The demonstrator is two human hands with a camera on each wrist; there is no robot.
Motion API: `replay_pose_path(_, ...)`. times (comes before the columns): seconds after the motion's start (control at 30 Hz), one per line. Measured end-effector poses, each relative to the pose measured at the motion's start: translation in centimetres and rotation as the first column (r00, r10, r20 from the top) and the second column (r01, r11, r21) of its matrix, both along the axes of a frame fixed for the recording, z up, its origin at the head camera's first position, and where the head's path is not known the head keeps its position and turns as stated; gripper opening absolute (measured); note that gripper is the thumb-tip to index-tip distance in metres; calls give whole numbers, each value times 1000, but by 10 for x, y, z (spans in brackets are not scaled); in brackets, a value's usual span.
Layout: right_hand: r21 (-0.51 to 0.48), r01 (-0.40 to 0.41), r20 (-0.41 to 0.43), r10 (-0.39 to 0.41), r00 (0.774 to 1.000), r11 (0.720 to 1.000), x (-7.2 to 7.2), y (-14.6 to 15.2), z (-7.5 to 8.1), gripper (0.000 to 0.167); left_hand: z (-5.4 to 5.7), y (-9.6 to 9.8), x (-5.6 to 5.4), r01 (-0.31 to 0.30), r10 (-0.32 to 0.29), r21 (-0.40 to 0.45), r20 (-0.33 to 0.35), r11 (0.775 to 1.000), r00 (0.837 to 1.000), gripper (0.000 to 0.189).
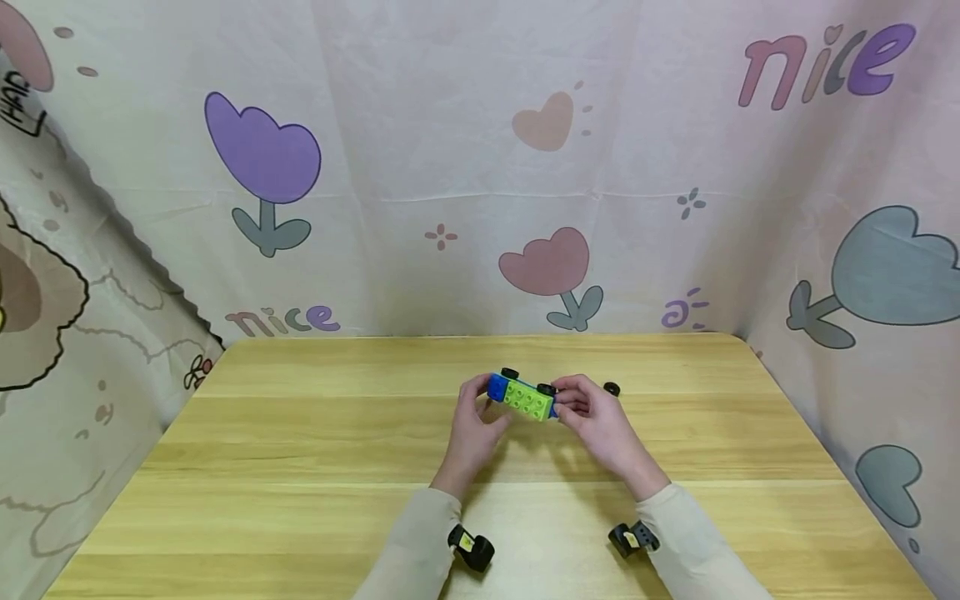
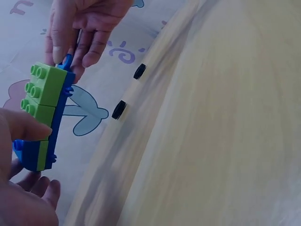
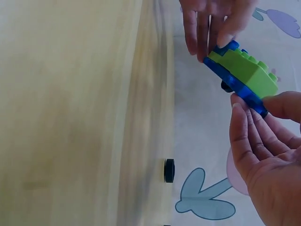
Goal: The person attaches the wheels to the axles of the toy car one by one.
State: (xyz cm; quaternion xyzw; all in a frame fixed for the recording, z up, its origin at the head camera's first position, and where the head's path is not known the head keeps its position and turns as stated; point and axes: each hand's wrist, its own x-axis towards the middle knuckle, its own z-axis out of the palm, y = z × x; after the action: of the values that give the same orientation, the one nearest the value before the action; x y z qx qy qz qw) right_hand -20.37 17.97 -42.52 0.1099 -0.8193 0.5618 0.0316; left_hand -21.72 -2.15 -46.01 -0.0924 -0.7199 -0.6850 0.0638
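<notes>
A toy brick car [image 1: 527, 400] is held up between both hands, with lime-green studded bricks [image 2: 43, 92] on a blue base [image 3: 237, 87]. My left hand [image 1: 474, 425] holds its blue end, thumb on one side and fingers on the other. At the opposite end, my right hand [image 1: 600, 421] pinches the base between thumb and fingers. A black wheel [image 3: 226, 86] shows at the base's far side. Bare blue axle pegs [image 2: 69, 90] stick out on the side seen in the left wrist view.
Loose black wheels [image 2: 119, 109] stand near the back of the wooden table [image 1: 315, 433]; one wheel [image 1: 612, 388] shows just beyond my right hand. A printed cloth [image 1: 420, 150] hangs behind and beside the table. Black wrist devices [image 1: 472, 550] sit at both sleeves.
</notes>
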Motion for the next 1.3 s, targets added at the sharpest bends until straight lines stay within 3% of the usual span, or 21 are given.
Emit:
replay_pose_path(0.2, -69, -48, 17, 49, 999, 996, 1, 0, 5, 25, -3, -2, 0, -12, 3, -83, -109, 997, 994, 60)
replay_pose_path(0.33, -87, -69, 15, 71, 997, 994, 0, 1, 6, 25, -3, -4, 0, -43, 24, -142, -133, 989, 991, 51)
replay_pose_path(0.47, -91, -64, -4, 64, 998, 994, -1, 4, 7, 24, -4, -7, 0, -18, -5, -156, -146, 988, 989, 45)
replay_pose_path(0.6, -154, -49, -42, 43, 998, 987, -1, 8, 8, 22, -3, -9, 0, 68, -79, -110, -104, 992, 991, 38)
replay_pose_path(0.73, -241, -54, -106, 29, 994, 969, 0, 9, 10, 27, 0, -9, 1, 168, -169, -48, -20, 985, 985, 34)
replay_pose_path(0.87, -284, -76, -150, 35, 988, 956, 0, 6, 10, 29, 2, -8, 1, 216, -215, -26, 40, 976, 976, 40)
replay_pose_path(1.0, -265, -110, -149, 72, 986, 958, 0, 2, 9, 26, 2, -7, 1, 257, -257, 8, 62, 966, 964, 49)
replay_pose_path(1.3, -175, -146, -94, 131, 987, 974, 0, -7, 7, 24, 3, -11, 3, 312, -317, 61, 85, 948, 945, 47)
